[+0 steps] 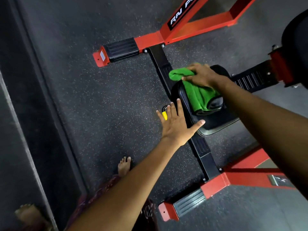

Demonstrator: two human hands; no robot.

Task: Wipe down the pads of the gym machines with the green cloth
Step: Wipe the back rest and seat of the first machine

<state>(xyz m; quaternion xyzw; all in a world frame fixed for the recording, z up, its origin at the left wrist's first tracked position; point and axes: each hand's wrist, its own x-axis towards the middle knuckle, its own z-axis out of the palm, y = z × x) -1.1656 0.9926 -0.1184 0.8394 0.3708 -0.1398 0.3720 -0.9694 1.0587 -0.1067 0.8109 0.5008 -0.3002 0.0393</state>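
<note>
A black padded seat (215, 120) of a red and black gym machine sits in the middle right of the head view. The green cloth (198, 94) lies draped over the pad's top. My right hand (202, 75) grips the bunched far end of the cloth and presses it on the pad. My left hand (178, 121) is spread flat with straight fingers against the pad's near left edge, its thumb on the pad's side. It holds nothing.
The machine's black crossbar (160, 59) and red frame legs (240, 179) with ribbed black foot plates (122, 48) spread over the speckled rubber floor (100, 105). A yellow-tipped adjustment pin (164, 115) sits beside the pad. My bare foot (124, 166) stands near the bar. A dark raised ledge (33, 114) runs along the left.
</note>
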